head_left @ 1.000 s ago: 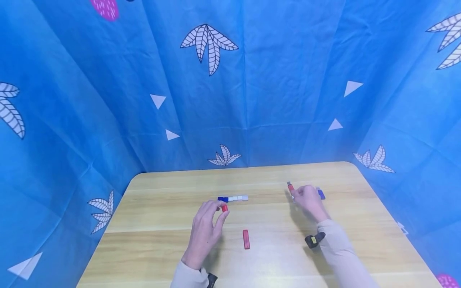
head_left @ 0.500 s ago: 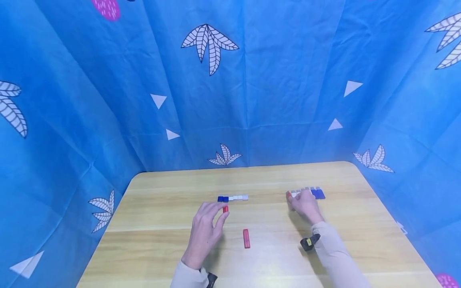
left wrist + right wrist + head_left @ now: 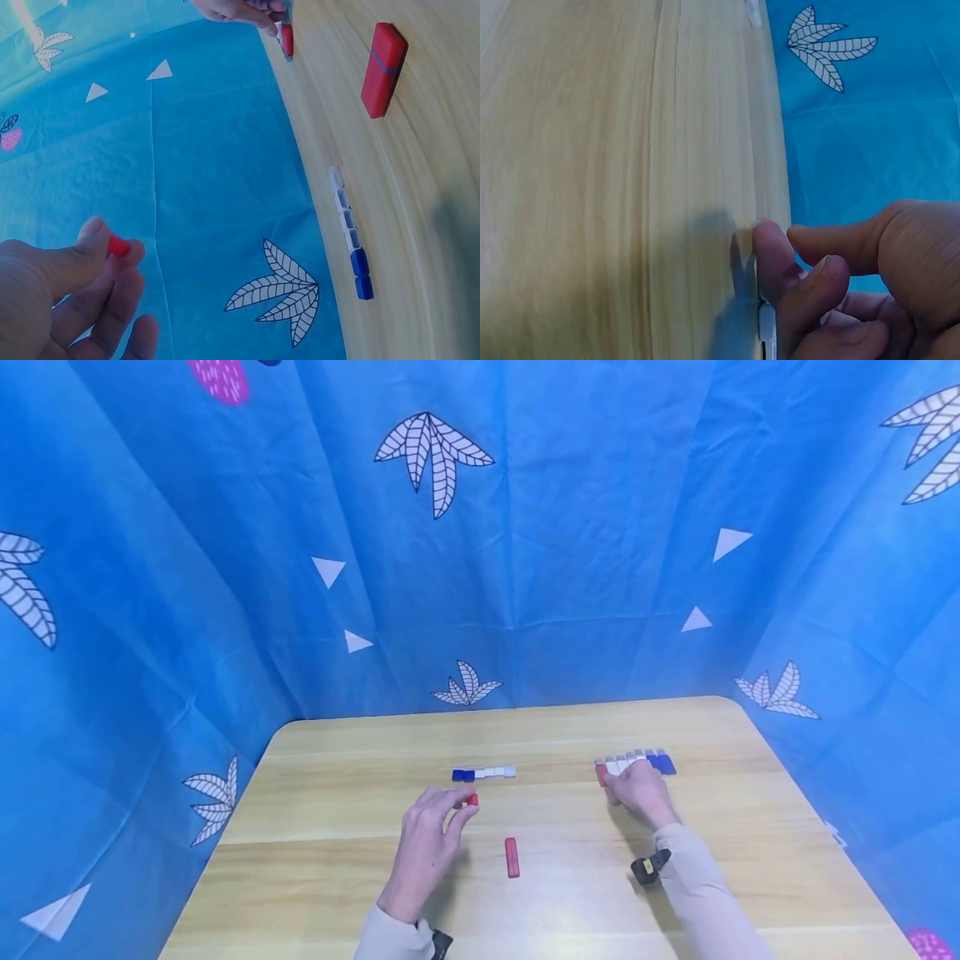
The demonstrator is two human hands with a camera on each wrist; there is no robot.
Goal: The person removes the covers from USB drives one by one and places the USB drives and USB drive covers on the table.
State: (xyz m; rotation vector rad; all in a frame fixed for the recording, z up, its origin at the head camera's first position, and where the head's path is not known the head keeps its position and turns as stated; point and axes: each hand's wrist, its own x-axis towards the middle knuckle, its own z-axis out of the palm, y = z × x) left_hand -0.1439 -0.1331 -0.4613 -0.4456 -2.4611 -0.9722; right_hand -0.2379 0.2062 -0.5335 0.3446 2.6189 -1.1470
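Note:
In the head view, my left hand (image 3: 431,843) pinches a small red USB drive cap (image 3: 472,799) between thumb and fingertips, held up above the table. My right hand (image 3: 641,793) is low at the row on the right, its fingertips beside the uncapped red USB flash drive (image 3: 602,773) that lies at the row's left end. In the right wrist view, thumb and index finger are slightly apart with nothing seen between them. Uncapped white flash drives (image 3: 617,765) and blue flash drives (image 3: 662,764) lie alongside, metal plugs pointing away, partly hidden by the right hand.
A row of caps, with blue caps (image 3: 463,775) at the left and white caps (image 3: 495,772) at the right, lies further back in the middle. A capped red flash drive (image 3: 512,857) lies between the hands. A blue curtain (image 3: 585,568) borders the table (image 3: 337,802).
My right hand has lowered the red flash drive to the row's left end, where it now lies flat, and has loosened from it. The left hand stays put with the red cap, slightly turned.

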